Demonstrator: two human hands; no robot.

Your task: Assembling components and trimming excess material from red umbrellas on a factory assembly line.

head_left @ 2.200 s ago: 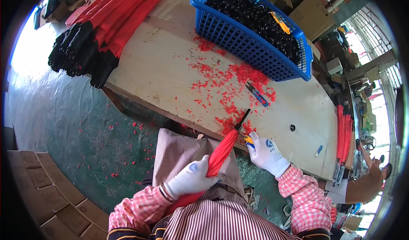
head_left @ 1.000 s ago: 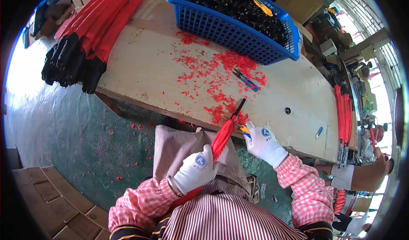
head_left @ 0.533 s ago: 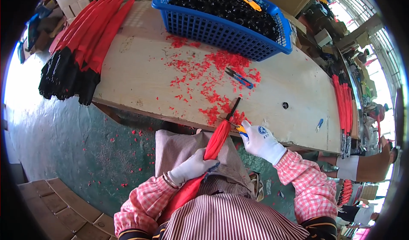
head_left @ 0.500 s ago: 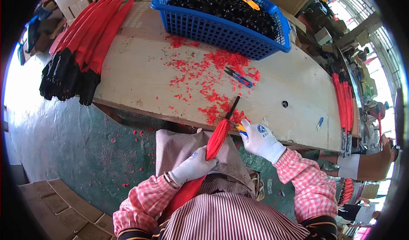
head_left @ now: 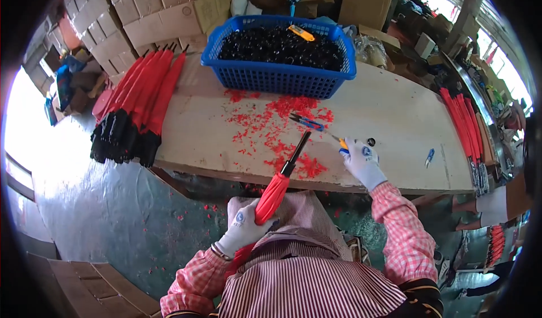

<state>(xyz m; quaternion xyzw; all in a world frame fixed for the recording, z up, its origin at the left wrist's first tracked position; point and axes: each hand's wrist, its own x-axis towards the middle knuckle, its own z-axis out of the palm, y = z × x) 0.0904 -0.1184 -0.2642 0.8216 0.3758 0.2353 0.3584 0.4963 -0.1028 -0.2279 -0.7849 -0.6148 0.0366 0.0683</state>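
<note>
In the head view, the white-gloved left hand (head_left: pixel 244 229) has its grip closed round 1 furled red fabric umbrella (head_left: pixel 272 198), held in front of the person; its long axis slants away and rightward, the black shaft (head_left: pixel 300 147) pointing over the pale wooden table (head_left: pixel 401 154). The white-gloved right hand (head_left: pixel 363 163), grip closed on a thin-bladed yellow-and-blue tool (head_left: pixel 343 143), stands right of the shaft, apart, nearer its bare end than the left.

Brown cartons (head_left: pixel 158 4) stood stacked beyond the far left of the counter (head_left: pixel 395 112), and a tall box (head_left: pixel 366 3) stood farther right. More closed boxes (head_left: pixel 93 281) sat at lower left on the green floor (head_left: pixel 141 199). At right was a co-worker (head_left: pixel 490 206) in pale shorts.
</note>
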